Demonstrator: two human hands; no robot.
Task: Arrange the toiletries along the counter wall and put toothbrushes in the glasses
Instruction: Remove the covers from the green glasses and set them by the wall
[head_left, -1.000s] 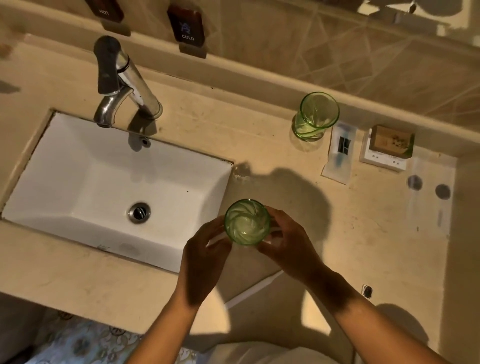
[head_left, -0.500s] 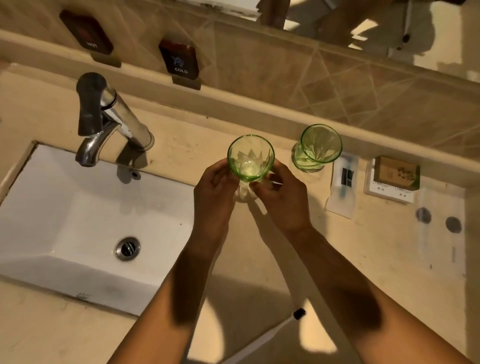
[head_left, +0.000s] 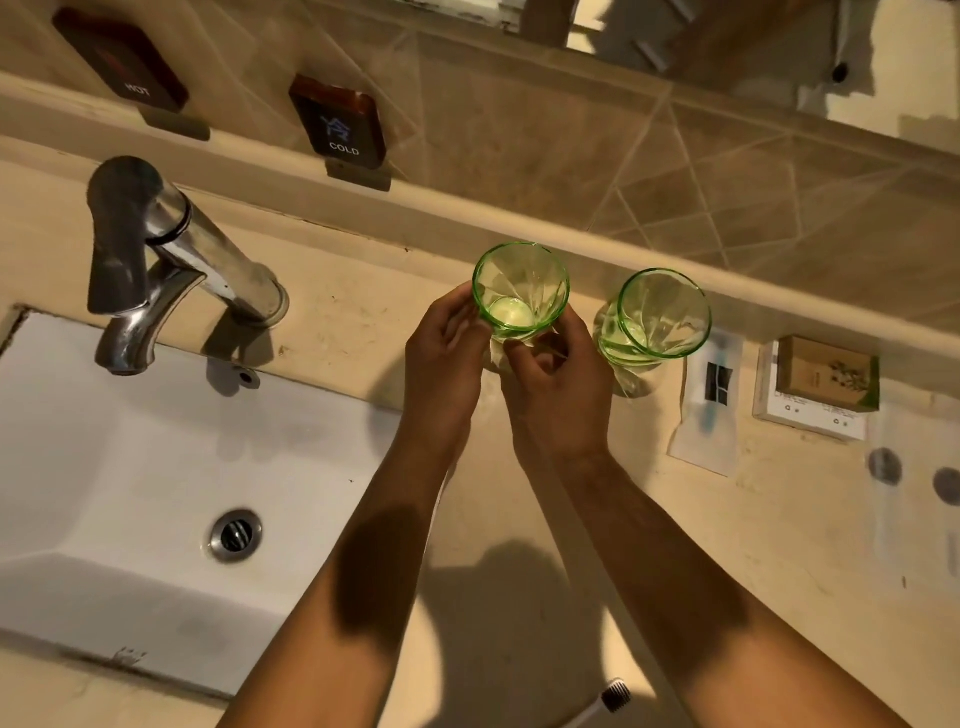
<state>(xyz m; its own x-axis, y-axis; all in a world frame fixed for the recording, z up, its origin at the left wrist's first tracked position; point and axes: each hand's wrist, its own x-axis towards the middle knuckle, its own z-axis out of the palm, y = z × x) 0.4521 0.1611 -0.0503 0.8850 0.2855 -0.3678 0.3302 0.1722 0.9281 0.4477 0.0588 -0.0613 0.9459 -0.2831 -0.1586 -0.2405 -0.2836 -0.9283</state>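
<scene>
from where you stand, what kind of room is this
Most likely a bathroom, perhaps a hotel one. A white basin with a chrome faucet is sunk into a stone counter, hot and cold plaques hang on the tiled wall, and a boxed soap sits beside two green glasses.

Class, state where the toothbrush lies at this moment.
In the head view, the toothbrush lies on the counter at the bottom edge, between the person's forearms, well in front of the two green glasses.
</scene>
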